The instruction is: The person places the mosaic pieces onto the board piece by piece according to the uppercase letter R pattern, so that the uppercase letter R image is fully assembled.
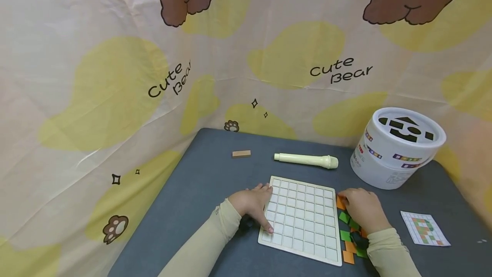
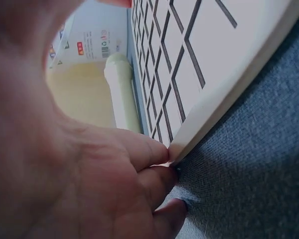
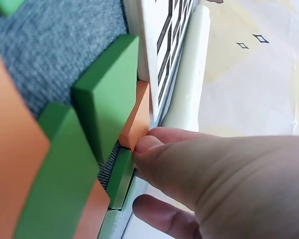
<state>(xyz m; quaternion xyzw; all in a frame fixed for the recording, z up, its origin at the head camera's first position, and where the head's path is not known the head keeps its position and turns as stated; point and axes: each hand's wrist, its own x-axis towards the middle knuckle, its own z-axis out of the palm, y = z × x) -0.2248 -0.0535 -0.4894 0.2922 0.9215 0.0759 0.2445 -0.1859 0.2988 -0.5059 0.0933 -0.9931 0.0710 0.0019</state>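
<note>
Orange, thin, square-faced tile [image 1: 340, 203] lies on the dark blue-grey, woven-looking bench [image 1: 207, 183], just beside the right edge of the off-white rectangular board with a grid of white squares [image 1: 300, 221], near its far corner. Right hand [image 1: 363, 209]: thumb and forefinger pinch the tile at its outer end; the other fingers are partly hidden. Handling estimate: the tile is likely light and stiff, of painted wood or hard plastic, with smooth faces that could slip and little risk of breakage. Take hold at two opposite edges, thumb against forefinger, keeping clear of the green square tiles [image 1: 345, 235] crowded along the same side of the board. Board: probably rigid, and light enough to slide if pushed; steady it by its rim. Left hand [image 1: 255, 204]: fingers fairly straight and spread from the thumb, resting on the board rather than gripping; the thumb lies over its near left part, the fingertips touch its left edge. Both forearms reach in from the near side, the right one passing close to the tiles
</note>
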